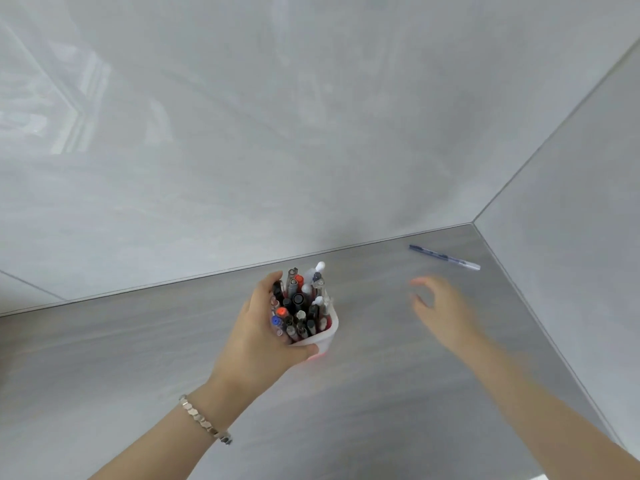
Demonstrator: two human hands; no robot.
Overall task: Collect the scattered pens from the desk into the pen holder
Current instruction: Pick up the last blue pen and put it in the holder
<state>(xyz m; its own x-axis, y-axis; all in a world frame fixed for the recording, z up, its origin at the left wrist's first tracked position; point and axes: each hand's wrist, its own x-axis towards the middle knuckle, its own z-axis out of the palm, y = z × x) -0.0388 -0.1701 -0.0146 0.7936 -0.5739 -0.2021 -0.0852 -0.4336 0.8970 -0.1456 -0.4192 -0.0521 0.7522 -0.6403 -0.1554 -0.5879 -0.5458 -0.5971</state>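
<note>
A translucent white pen holder (pixel 328 336) stands on the grey desk (pixel 381 393), packed with several pens (pixel 299 306) with black, red, blue and white caps. My left hand (pixel 258 336) is wrapped around the holder's left side, thumb on its front rim. One blue and white pen (pixel 444 257) lies flat near the desk's far right corner. My right hand (pixel 441 311) hovers blurred over the desk, short of that pen, fingers apart and holding nothing.
Glossy grey walls (pixel 277 133) meet the desk at the back and along the right side, forming a corner just beyond the loose pen. A silver bracelet (pixel 204 420) sits on my left wrist.
</note>
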